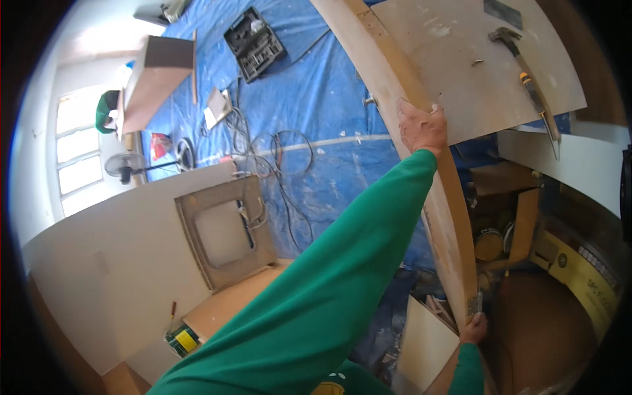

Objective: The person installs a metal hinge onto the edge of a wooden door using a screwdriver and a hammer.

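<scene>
"one long wooden board (444, 197): where does it lie in the head view?"

"it runs from the top edge down to the right of the middle, bowed by the lens, with a pale sheet (454, 85) beside its upper stretch and blue sheeting (329, 99) to its left."

"and the fingers?"

"the left hand (422, 128) spans the board well up its length, part-closed over its width and seemingly gripping it, though the fingertips are hidden. the right hand (474, 328) is at the near end, fingers bent in just beside a metal plate (473, 306). how tightly they close, and whether on that or on the wood, i can't tell."

"how would you do it well?"

"i judge this to be steadying or shifting the board, so hands set well apart should help against twist. i'd guide with the left hand, bear the end with the right, and mind the metal plate's edges."

"anything to watch?"

"the hammer (505, 38) and the yellow-handled tool (526, 80) over on the pale sheet; a sideways swing could knock them. the cables (238, 122) could trip someone, too."
</scene>
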`<state>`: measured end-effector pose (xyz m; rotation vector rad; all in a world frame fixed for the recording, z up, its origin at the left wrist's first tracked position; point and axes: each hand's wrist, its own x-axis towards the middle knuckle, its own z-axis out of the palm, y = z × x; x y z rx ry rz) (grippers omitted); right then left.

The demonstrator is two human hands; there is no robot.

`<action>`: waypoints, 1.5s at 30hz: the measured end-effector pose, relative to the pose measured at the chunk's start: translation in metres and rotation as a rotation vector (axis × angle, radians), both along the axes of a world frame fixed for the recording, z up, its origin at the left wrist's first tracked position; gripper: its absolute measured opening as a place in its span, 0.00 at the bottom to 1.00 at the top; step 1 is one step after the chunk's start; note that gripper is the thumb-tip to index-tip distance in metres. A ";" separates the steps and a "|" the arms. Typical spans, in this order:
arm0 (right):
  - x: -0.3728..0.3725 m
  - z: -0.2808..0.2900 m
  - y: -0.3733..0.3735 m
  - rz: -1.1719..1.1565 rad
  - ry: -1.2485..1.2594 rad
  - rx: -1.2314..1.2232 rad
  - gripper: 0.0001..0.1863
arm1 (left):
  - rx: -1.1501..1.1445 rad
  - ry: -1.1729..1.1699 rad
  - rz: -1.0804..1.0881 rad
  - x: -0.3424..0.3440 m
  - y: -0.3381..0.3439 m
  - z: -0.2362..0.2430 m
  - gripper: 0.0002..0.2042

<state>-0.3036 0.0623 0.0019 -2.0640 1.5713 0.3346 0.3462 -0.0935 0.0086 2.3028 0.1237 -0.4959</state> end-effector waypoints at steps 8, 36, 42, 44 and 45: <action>0.110 0.062 -0.022 0.034 0.119 -0.109 0.31 | -0.089 0.134 0.075 0.009 0.003 -0.003 0.48; 0.409 -0.007 -0.072 0.273 -0.040 -0.308 0.34 | -0.500 0.053 -0.641 -0.079 0.147 -0.028 0.40; 0.406 -0.009 -0.076 0.287 -0.082 -0.325 0.34 | -0.530 -0.017 -0.612 -0.050 0.127 -0.040 0.42; 0.413 -0.004 -0.071 0.220 -0.045 -0.295 0.33 | -0.521 -0.028 -0.629 -0.040 0.128 -0.041 0.42; 0.418 -0.002 -0.071 0.224 -0.061 -0.307 0.33 | -0.512 -0.037 -0.646 -0.033 0.126 -0.044 0.43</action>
